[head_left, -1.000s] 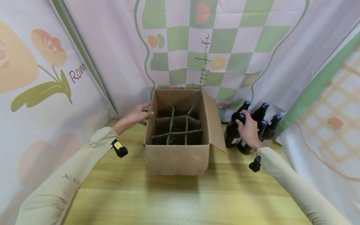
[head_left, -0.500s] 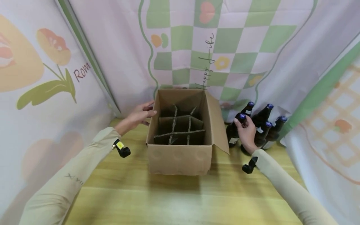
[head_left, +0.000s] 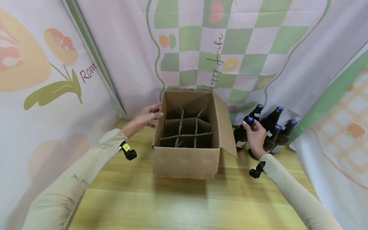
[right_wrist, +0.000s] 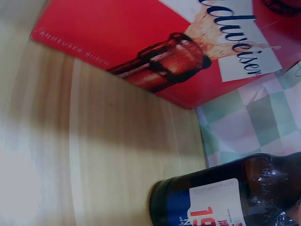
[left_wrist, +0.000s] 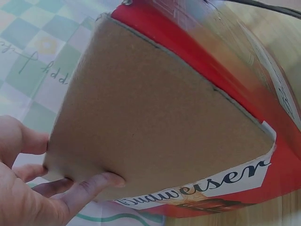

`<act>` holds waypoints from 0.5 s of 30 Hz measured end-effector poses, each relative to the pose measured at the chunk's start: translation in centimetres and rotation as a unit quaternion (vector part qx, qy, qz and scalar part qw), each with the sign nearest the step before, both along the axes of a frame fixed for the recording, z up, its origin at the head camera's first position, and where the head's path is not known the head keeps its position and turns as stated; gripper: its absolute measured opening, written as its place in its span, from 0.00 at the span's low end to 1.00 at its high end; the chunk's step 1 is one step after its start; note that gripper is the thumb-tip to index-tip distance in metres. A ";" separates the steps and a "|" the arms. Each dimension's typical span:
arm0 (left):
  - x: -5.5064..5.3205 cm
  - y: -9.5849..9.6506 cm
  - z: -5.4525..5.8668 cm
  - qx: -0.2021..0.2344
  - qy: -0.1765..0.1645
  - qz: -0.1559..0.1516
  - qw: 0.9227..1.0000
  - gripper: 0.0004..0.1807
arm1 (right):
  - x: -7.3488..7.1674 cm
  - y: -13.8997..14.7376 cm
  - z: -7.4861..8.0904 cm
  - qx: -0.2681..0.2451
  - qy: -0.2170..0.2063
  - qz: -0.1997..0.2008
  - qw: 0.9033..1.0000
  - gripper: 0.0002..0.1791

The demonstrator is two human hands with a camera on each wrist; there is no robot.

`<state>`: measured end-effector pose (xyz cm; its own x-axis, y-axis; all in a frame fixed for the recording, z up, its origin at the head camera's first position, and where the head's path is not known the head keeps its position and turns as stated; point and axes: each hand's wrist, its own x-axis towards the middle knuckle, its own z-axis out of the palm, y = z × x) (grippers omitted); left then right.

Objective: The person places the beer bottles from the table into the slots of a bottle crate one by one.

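Note:
An open-topped cardboard box [head_left: 187, 162] with cardboard dividers [head_left: 196, 127] stands mid-table. My left hand [head_left: 145, 118] rests against the box's left side near its rim. In the left wrist view its fingers [left_wrist: 99, 183] touch a plain brown flap [left_wrist: 155, 108] hanging outside. To the right, my right hand [head_left: 256, 135] pinches the neck of a dark beer bottle [head_left: 250, 119] just below its blue cap. A brown bottle [right_wrist: 216, 207] with a blue and white label shows in the right wrist view; only a sliver of hand shows there.
Several more blue-capped bottles [head_left: 270, 118] crowd behind and right of my right hand. A second flap [head_left: 224, 124] sticks out from the box's right side, towards the bottles. Patterned curtains [head_left: 212, 41] enclose the back and sides of the wooden table [head_left: 184, 204].
My right hand has gone from lying over the bottle tops to pinching one neck at its cap. My left hand has stayed at the box, while the whole view has shifted slightly.

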<state>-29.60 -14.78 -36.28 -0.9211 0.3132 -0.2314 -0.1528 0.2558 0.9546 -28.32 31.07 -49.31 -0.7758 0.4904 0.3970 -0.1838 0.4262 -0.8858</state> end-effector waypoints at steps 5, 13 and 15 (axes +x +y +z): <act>0.0 0.3 0.1 -0.006 0.000 0.002 1.000 0.41 | -0.1 0.3 0.9 -0.006 -0.014 0.009 1.000 0.20; -0.1 0.1 -0.1 -0.007 -0.012 0.002 1.000 0.41 | 0.3 1.0 2.6 -0.134 -0.090 0.017 0.987 0.14; -0.1 0.1 -0.1 -0.009 -0.014 0.005 1.000 0.41 | 0.4 1.1 2.9 -0.157 -0.104 0.032 0.982 0.17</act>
<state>-29.73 -14.67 -36.40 -0.9176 0.2988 -0.2621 -0.1815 0.2719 0.9451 -27.92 32.14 -46.36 -0.8572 0.5111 0.0632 -0.0018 0.1196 -0.9928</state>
